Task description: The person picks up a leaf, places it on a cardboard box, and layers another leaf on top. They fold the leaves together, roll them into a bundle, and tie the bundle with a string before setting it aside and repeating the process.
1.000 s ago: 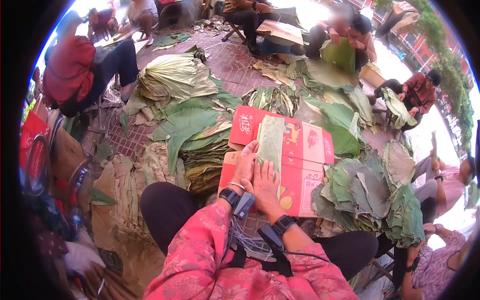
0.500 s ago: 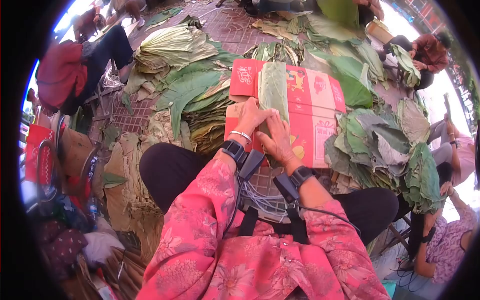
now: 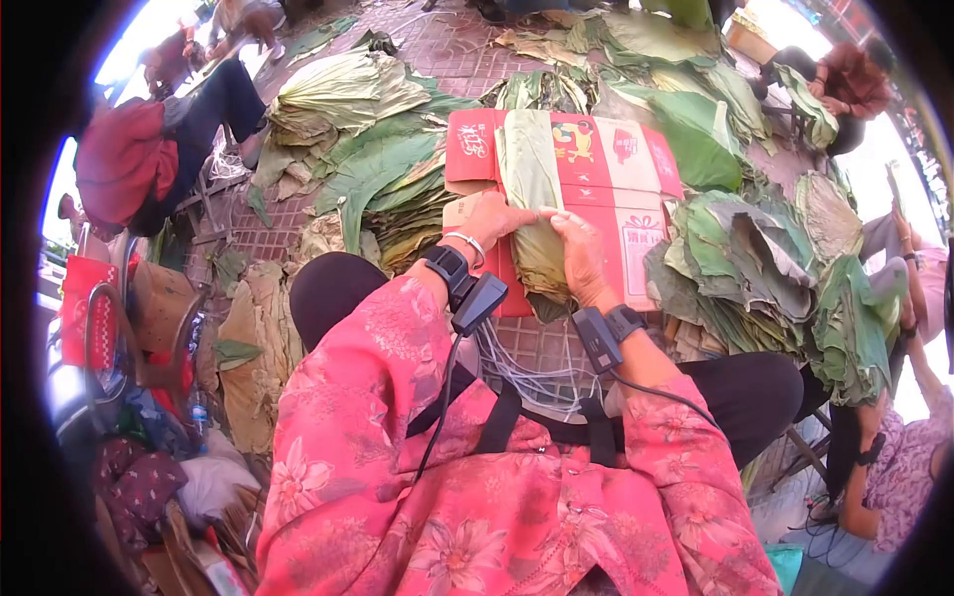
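A long folded bundle of pale green dried leaves lies lengthwise on a flattened red cardboard box in front of me. My left hand grips the bundle's left side near its lower half, fingers closed around the edge. On the opposite side, my right hand is curled against the bundle, its fingertips meeting my left thumb across the top. The bundle's lower end sticks out below both hands, looser and browner. Parts of the fingers are hidden behind the leaves.
White strings lie between my knees. Stacks of large leaves stand left and right of the cardboard. Other people sit around, one in a red top at left. A metal-framed chair holds a carton at left.
My hands have spread slightly apart around the bundle, showing more of its lower part. The bundle has shifted a little left and looks wider. My right hand has moved to its right edge.
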Motion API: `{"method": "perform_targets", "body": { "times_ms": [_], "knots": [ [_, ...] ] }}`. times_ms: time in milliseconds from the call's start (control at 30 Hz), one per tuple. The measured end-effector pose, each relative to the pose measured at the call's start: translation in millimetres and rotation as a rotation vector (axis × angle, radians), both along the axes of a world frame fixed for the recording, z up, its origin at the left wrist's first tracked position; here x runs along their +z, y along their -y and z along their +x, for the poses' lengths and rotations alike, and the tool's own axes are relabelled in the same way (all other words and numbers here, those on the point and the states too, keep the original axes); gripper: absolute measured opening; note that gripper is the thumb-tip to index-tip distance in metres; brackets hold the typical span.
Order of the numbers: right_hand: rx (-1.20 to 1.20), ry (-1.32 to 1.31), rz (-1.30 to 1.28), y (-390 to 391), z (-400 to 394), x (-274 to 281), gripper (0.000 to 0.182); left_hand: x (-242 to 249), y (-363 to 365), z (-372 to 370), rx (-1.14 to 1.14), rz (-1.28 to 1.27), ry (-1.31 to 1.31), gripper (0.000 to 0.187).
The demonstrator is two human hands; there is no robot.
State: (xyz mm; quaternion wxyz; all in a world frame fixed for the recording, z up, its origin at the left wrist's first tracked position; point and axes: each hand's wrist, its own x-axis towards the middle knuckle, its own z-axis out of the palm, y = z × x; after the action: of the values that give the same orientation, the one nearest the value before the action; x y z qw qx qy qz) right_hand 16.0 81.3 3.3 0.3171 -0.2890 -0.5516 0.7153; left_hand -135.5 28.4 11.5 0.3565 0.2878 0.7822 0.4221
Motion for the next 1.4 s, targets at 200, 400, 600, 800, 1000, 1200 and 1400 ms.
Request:
{"method": "perform_targets", "body": {
  "times_ms": [200, 400, 600, 800, 1000, 1200, 1400],
  "knots": [
    [0.103, -0.116, 0.967, 67.8, 26.0, 45.4, 0.013, -19.1, -6.8, -10.7, 0.228, 0.411, 0.354, 0.028],
    [0.66, 0.543, 0.417, 105.9, 58.7, -69.5, 0.021, 33.1, 6.5, -18.1, 0.312, 0.79, 0.554, 0.022],
    [0.827, 0.68, 0.383, 107.6, 39.2, -167.9, 0.027, 74.5, 23.7, -16.8, 0.205, 0.956, 0.677, 0.029],
    [0.676, 0.808, 0.462, 137.9, 16.1, -234.3, 0.028, 93.9, 32.1, -23.4, 0.341, 0.948, 0.716, 0.025],
    [0.752, 0.694, 0.275, 120.5, 17.1, -219.5, 0.017, 96.7, 33.6, -28.0, 0.417, 0.931, 0.788, 0.027],
    [1.068, 0.655, -0.257, 87.6, 48.2, -70.7, 0.013, 90.1, 26.3, -30.8, 0.47, 0.969, 0.968, 0.024],
    [0.61, 0.332, -0.322, 2.7, 75.2, 62.5, 0.01, 89.1, 20.1, -35.9, 0.305, 0.933, 1.252, 0.027]
  ]
}}
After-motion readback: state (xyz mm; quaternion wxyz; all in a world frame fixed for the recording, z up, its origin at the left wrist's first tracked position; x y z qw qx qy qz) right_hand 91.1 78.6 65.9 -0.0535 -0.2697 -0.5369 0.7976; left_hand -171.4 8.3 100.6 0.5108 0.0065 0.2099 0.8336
